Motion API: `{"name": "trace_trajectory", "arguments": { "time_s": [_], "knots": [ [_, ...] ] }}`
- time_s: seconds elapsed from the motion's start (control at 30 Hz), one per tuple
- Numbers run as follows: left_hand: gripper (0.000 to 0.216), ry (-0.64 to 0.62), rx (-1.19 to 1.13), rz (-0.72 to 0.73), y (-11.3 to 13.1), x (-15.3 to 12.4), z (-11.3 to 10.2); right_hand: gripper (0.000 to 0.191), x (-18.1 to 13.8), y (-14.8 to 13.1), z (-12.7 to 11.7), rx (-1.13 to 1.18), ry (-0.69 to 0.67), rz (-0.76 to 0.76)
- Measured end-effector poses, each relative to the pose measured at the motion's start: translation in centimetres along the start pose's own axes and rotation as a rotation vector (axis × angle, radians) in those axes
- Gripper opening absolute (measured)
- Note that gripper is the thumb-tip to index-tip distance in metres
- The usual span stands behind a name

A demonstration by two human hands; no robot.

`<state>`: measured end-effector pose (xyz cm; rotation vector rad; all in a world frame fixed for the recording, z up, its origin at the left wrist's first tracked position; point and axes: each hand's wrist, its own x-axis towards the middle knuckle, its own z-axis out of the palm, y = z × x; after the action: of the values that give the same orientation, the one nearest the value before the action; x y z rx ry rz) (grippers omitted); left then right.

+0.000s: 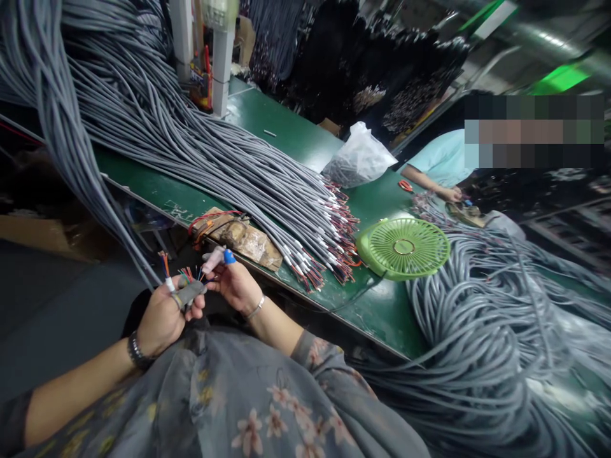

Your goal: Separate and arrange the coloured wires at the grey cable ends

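Observation:
My left hand (pixel 165 315) is closed on the end of a grey cable (pixel 136 248), its thumb wrapped in grey tape. Thin coloured wires (pixel 187 273) fan out above that thumb, and another orange and blue bunch (pixel 164 261) stands beside a white sleeve. My right hand (pixel 233 286) pinches at the wire tips from the right; light wrapping and a blue cover (pixel 230 256) sit on its fingers. Just beyond my hands, a taped wooden board (pixel 267 251) lies at the bench edge. Long grey cables (pixel 229 159) spread over the green bench (pixel 296 137), their stripped ends pointing right.
A green fan (pixel 403 248) stands right of the cable ends, with its cord trailing along the bench. Behind it are a white plastic bag (pixel 360 156) and orange-handled pliers (pixel 405 185). More cables (pixel 477 324) are heaped at right. Across the bench, another person (pixel 439 156) handles wires.

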<state>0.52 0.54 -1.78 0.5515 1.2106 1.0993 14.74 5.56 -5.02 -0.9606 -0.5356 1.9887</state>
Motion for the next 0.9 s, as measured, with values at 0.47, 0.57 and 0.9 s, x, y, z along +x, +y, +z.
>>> {"name": "trace_trajectory", "arguments": {
  "time_s": [0.47, 0.57, 0.9],
  "knots": [
    [0.025, -0.243, 0.370, 0.039, -0.9, 0.0, -2.1, 0.054, -1.2, 0.6, -0.6, -0.488, -0.197, -0.128],
    [0.025, -0.234, 0.356, 0.046, -0.9, 0.2, -2.3, 0.052, -1.6, 0.5, -1.0, -0.518, -0.185, -0.180],
    [0.035, -0.089, 0.160, 0.035, -1.0, 0.0, -1.7, 0.047, -2.3, 2.4, -0.9, -0.358, -0.049, -0.189]
  ]
}}
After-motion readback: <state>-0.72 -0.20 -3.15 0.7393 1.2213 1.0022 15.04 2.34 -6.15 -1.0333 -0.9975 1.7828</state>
